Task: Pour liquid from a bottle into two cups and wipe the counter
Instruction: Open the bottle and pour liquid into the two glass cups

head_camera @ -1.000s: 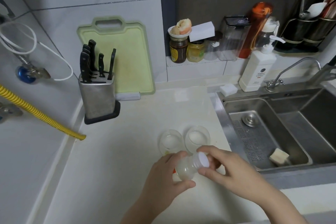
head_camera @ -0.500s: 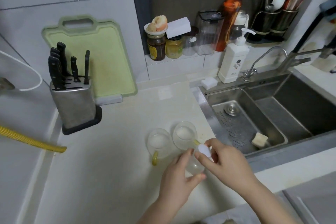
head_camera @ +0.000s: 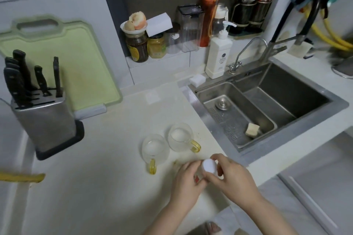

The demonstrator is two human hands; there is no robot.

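Two clear glass cups with yellow handles stand side by side on the white counter (head_camera: 99,187), the left cup (head_camera: 155,149) and the right cup (head_camera: 179,136). Each holds some white liquid. Just in front of them my left hand (head_camera: 188,183) grips the body of a small bottle, which is mostly hidden behind my fingers. My right hand (head_camera: 231,177) pinches the bottle's white cap (head_camera: 209,165) from the right side. The bottle stands near the counter's front edge, close to the sink.
A steel sink (head_camera: 267,105) with a sponge piece (head_camera: 252,129) lies to the right. A knife block (head_camera: 42,118) and green cutting board (head_camera: 59,63) stand at the left. Jars, a soap dispenser (head_camera: 218,57) and a white sponge (head_camera: 197,80) line the back.
The view has swung right and down. Both hands brought the bottle lower and to the right of the cups, with my right hand still on the cap.
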